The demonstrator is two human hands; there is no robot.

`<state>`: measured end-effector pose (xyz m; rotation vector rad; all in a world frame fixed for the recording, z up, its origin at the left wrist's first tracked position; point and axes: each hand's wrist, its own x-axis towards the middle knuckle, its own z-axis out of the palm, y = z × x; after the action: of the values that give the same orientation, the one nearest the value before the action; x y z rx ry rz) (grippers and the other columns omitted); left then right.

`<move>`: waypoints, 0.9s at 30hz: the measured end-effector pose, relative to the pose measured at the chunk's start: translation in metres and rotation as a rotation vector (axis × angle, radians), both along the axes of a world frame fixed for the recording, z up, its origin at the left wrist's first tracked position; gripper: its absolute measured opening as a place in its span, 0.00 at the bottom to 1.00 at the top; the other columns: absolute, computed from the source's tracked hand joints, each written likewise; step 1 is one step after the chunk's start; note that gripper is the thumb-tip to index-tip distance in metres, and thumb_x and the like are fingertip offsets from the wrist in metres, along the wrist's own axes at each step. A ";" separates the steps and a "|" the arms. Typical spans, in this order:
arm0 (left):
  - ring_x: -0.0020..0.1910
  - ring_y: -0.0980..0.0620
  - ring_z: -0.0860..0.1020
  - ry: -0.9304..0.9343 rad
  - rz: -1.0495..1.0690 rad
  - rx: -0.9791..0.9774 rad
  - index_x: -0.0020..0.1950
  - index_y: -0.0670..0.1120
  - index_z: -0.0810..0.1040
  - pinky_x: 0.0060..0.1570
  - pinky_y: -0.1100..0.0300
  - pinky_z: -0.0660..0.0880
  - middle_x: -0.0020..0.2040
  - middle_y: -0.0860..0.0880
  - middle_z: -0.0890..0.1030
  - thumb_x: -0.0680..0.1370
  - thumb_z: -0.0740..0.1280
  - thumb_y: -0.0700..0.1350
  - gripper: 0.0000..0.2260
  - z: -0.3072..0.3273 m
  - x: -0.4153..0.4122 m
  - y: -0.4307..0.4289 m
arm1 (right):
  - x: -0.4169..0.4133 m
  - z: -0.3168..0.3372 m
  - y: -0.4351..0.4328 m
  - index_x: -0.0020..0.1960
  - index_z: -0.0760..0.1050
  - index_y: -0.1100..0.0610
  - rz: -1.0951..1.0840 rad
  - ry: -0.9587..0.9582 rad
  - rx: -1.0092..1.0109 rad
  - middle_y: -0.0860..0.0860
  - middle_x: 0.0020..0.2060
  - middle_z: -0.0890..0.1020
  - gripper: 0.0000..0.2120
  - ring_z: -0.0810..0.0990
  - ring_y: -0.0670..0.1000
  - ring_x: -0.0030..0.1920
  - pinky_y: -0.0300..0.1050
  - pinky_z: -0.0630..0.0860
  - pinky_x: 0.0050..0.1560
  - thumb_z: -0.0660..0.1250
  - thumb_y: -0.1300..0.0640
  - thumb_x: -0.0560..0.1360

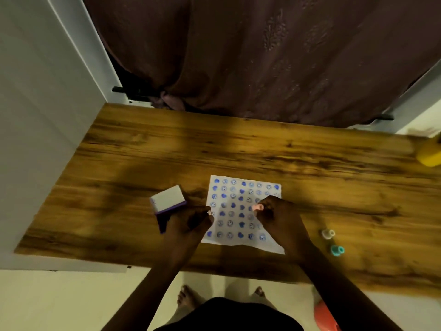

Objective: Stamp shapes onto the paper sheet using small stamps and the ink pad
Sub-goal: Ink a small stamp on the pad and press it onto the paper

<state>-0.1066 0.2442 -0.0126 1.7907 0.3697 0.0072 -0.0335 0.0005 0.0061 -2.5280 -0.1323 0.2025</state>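
Observation:
A white paper sheet (pixel 238 211) lies on the wooden table (pixel 238 151), covered with several rows of blue hearts and smiley faces. My right hand (pixel 279 216) hovers over the sheet's right half, pinching a small pink stamp (pixel 258 207) that points left. At the sheet's left edge, my left hand (pixel 191 223) holds the ink pad (pixel 167 206), whose white lid stands open above a purple base. Two spare stamps lie right of the sheet: a pale one (pixel 328 233) and a teal one (pixel 337 250).
A yellow object (pixel 429 154) sits at the table's far right edge. A dark curtain (pixel 262 56) hangs behind the table and a white wall stands at the left. My bare feet and an orange object (pixel 324 316) show on the floor below.

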 end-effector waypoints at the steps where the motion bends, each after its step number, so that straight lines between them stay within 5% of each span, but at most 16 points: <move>1: 0.53 0.58 0.87 0.004 -0.006 -0.013 0.52 0.55 0.86 0.54 0.53 0.84 0.51 0.56 0.89 0.75 0.77 0.41 0.10 -0.001 0.002 -0.005 | 0.000 -0.005 -0.012 0.49 0.82 0.53 -0.021 -0.016 -0.028 0.48 0.44 0.86 0.06 0.84 0.47 0.43 0.26 0.64 0.37 0.69 0.51 0.79; 4: 0.54 0.56 0.87 0.034 -0.018 -0.031 0.55 0.50 0.86 0.53 0.52 0.85 0.53 0.54 0.88 0.76 0.76 0.42 0.09 -0.004 0.004 -0.019 | 0.001 -0.019 -0.033 0.47 0.81 0.55 -0.025 -0.033 -0.102 0.52 0.44 0.87 0.08 0.85 0.50 0.43 0.31 0.67 0.38 0.67 0.52 0.80; 12: 0.49 0.67 0.85 0.082 -0.041 -0.036 0.57 0.50 0.86 0.39 0.70 0.81 0.49 0.59 0.87 0.76 0.75 0.42 0.10 -0.004 0.010 -0.030 | 0.014 -0.033 -0.040 0.52 0.81 0.53 0.031 -0.026 -0.163 0.50 0.47 0.87 0.10 0.85 0.49 0.44 0.47 0.82 0.44 0.65 0.49 0.80; 19: 0.51 0.64 0.85 0.069 -0.019 -0.040 0.56 0.50 0.86 0.40 0.70 0.81 0.50 0.59 0.87 0.76 0.75 0.42 0.09 -0.005 0.013 -0.032 | 0.019 -0.042 -0.040 0.52 0.80 0.54 0.060 -0.006 -0.202 0.52 0.49 0.86 0.09 0.85 0.51 0.46 0.38 0.73 0.41 0.66 0.50 0.80; 27: 0.51 0.64 0.86 0.088 -0.021 -0.057 0.55 0.51 0.86 0.42 0.70 0.82 0.49 0.60 0.87 0.77 0.75 0.41 0.09 -0.011 0.017 -0.038 | 0.018 -0.050 -0.037 0.59 0.79 0.53 0.076 -0.027 -0.228 0.51 0.56 0.85 0.11 0.85 0.51 0.54 0.43 0.81 0.54 0.65 0.50 0.81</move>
<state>-0.0891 0.2062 -0.0241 1.7420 0.4099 -0.0963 -0.0155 -0.0360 -0.0439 -2.7552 -0.2275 0.2248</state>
